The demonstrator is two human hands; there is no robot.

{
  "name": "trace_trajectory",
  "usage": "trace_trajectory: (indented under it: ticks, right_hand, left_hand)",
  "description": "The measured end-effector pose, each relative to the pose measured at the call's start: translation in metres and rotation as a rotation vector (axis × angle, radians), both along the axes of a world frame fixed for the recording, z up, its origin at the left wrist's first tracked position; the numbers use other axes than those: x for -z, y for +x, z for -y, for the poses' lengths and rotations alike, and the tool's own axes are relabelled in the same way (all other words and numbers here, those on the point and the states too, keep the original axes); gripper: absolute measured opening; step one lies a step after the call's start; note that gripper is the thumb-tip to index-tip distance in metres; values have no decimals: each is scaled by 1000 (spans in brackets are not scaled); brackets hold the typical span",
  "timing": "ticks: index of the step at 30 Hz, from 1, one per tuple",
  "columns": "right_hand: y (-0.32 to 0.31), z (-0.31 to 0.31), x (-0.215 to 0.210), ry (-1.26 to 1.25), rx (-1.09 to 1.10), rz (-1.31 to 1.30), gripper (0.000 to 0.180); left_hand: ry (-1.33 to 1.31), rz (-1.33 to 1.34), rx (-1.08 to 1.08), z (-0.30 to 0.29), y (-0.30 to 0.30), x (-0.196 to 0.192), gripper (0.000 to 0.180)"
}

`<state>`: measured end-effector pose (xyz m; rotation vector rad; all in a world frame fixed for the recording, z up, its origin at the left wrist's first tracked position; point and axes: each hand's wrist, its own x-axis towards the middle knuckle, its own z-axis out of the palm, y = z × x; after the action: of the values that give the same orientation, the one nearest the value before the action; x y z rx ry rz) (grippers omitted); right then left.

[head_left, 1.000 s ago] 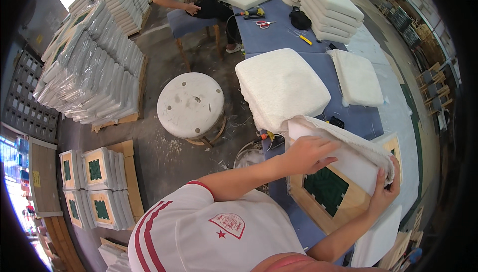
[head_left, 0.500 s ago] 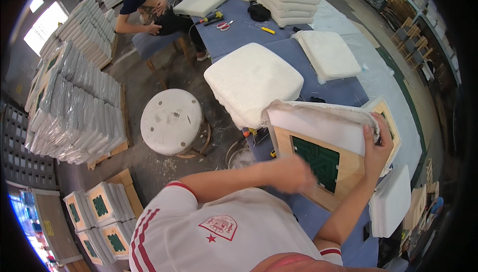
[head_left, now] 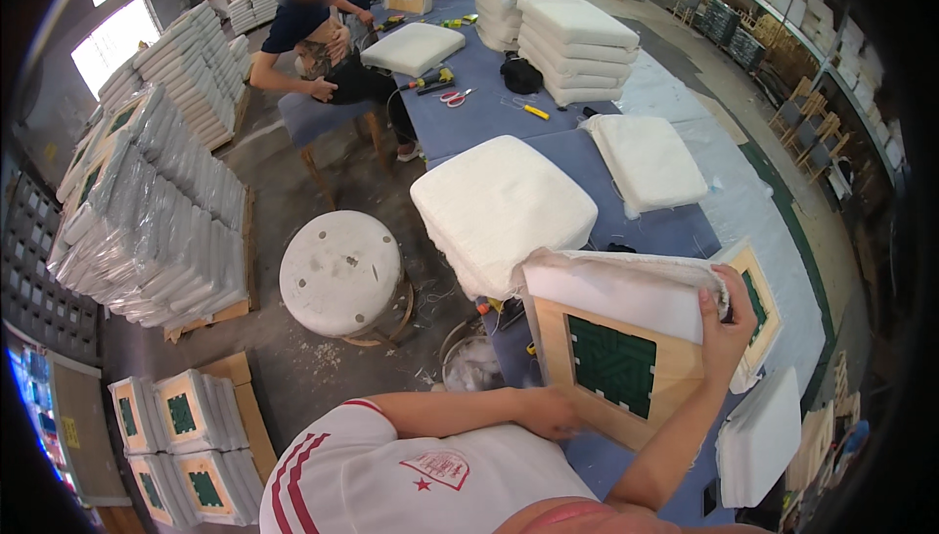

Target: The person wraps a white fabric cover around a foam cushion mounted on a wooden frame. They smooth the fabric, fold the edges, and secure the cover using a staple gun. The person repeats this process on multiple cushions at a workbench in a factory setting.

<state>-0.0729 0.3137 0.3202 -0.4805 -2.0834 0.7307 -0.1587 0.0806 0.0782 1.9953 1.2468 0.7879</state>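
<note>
A square seat of pale wood, white foam and a dark green centre panel (head_left: pixel 613 363) is held at the near end of the blue-topped table (head_left: pixel 489 113), its framed underside facing the person. At its far right corner, the edge of the off-white fabric cover (head_left: pixel 690 271) is pinched between thumb and fingers of the right hand (head_left: pixel 732 314). The left hand (head_left: pixel 550 411) is placed near the seat's near left edge; owing to blur, whether its fingers are spread or pressed together cannot be told. Beyond the seat, a thick white square cushion (head_left: pixel 504 206) is set at left, a thinner white cushion (head_left: pixel 648 162) at right. Farther off, red-handled scissors (head_left: pixel 455 98) are laid left of a stack of white cushions (head_left: pixel 577 45).
</note>
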Motion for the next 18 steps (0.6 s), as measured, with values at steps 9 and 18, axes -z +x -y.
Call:
trace_trajectory:
  ticks: [9,18]
  right_hand:
    - [10,0,-1,11,-60,-53,28]
    - [77,19,-5,69,57,-54,28]
  left_hand:
    - [-1143,-377,-458,233,-160,311,45]
    - [-1354,-214,-782,343,-93,273,50]
